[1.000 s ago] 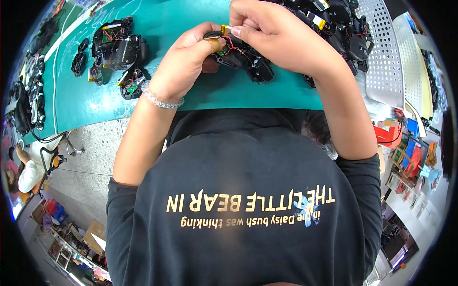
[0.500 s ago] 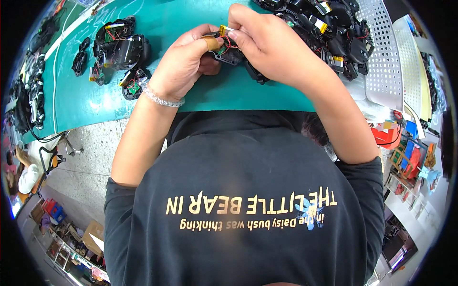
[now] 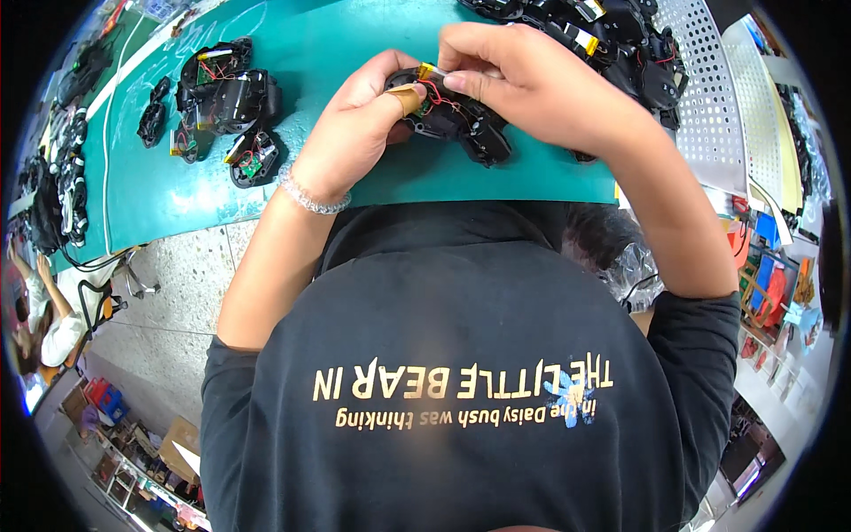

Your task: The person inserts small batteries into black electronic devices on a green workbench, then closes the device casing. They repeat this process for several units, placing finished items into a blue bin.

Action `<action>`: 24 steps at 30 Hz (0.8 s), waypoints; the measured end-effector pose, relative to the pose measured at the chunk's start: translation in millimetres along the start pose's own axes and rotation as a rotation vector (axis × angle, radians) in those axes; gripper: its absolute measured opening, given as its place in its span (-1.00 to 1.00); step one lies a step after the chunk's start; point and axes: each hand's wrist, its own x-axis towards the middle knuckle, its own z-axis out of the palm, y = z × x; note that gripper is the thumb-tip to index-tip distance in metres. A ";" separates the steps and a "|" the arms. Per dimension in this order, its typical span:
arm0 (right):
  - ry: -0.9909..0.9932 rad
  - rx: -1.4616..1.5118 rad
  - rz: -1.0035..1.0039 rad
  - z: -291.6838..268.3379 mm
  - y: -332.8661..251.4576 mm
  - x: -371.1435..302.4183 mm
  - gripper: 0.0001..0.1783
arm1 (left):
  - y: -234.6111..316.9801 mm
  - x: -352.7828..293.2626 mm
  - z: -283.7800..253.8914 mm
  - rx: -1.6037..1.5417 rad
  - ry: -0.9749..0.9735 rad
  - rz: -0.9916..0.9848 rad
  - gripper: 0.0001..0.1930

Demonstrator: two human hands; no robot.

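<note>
Over the green desk (image 3: 372, 177), my left hand (image 3: 355, 142) grips the black gadget shell (image 3: 461, 124). My right hand (image 3: 532, 84) has come closer and now pinches its small yellow part (image 3: 427, 69), so the fiddly bit is on. Far left lie more open shells (image 3: 226, 97). Coloured boxes (image 3: 767, 266) sit right.

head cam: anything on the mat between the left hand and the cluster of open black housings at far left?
Nothing. In the head view, only bare green mat separates the left hand from the black housings.
</note>
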 end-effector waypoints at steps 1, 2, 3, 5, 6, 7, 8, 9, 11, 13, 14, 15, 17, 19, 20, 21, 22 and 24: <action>-0.012 0.004 -0.018 -1.9 0.0 1.0 -0.87 | 0.3 -1.3 1.1 0.008 0.017 0.017 -0.79; -0.026 -0.003 0.020 -4.3 -2.6 1.5 -0.87 | -1.3 -2.8 0.7 0.056 0.017 0.062 -0.79; -0.041 -0.010 0.055 -6.9 -6.3 3.5 -0.87 | -3.6 -4.7 -1.8 0.106 0.020 0.107 -0.80; -0.126 0.018 0.116 -7.6 -9.3 5.3 -0.84 | -12.5 -6.6 -3.9 0.162 0.032 0.237 -0.82; -0.195 0.052 0.142 -6.7 -8.9 4.8 -0.82 | -20.7 -6.8 -3.1 0.169 0.039 0.322 -0.83; -0.265 0.086 0.168 -6.0 -7.8 4.6 -0.80 | -23.7 -7.1 -2.7 0.176 0.047 0.406 -0.83; -0.327 0.096 0.173 -6.2 -5.5 5.4 -0.74 | -21.6 -9.5 -3.1 0.191 0.029 0.387 -0.84; -0.357 0.118 0.204 -6.2 -7.0 4.6 -0.74 | -18.2 -13.4 -2.1 0.203 0.013 0.365 -0.84; -0.364 0.165 0.204 -5.2 -5.6 3.4 -0.73 | -17.9 -15.7 -4.8 0.284 -0.010 0.350 -0.84; -0.314 0.217 0.150 -0.3 1.5 -0.5 -0.71 | -17.8 -15.8 -5.9 0.309 -0.017 0.362 -0.84; -0.309 0.260 0.131 2.2 3.6 -0.6 -0.72 | -17.8 -15.8 -6.4 0.322 -0.020 0.369 -0.85; -0.305 0.301 0.112 4.6 5.7 -0.8 -0.74 | -18.7 -15.5 -7.0 0.341 -0.021 0.400 -0.85; -0.298 0.368 0.098 7.9 8.3 -1.2 -0.76 | -20.8 -15.0 -8.1 0.377 -0.022 0.462 -0.84; -0.293 0.421 0.107 10.3 9.6 -2.5 -0.78 | -19.3 -14.5 -8.5 0.405 -0.045 0.467 -0.84; -0.294 0.438 0.113 11.3 10.8 -2.9 -0.78 | -18.9 -14.2 -8.9 0.418 -0.057 0.470 -0.83; -0.296 0.455 0.117 11.7 11.8 -3.5 -0.78 | -19.2 -14.4 -9.4 0.433 -0.065 0.480 -0.83; -0.298 0.471 0.121 12.2 12.7 -4.1 -0.78 | -19.6 -14.4 -9.8 0.448 -0.073 0.491 -0.83; -0.293 0.471 0.101 12.8 13.5 -5.2 -0.79 | -20.2 -13.9 -10.4 0.465 -0.079 0.511 -0.83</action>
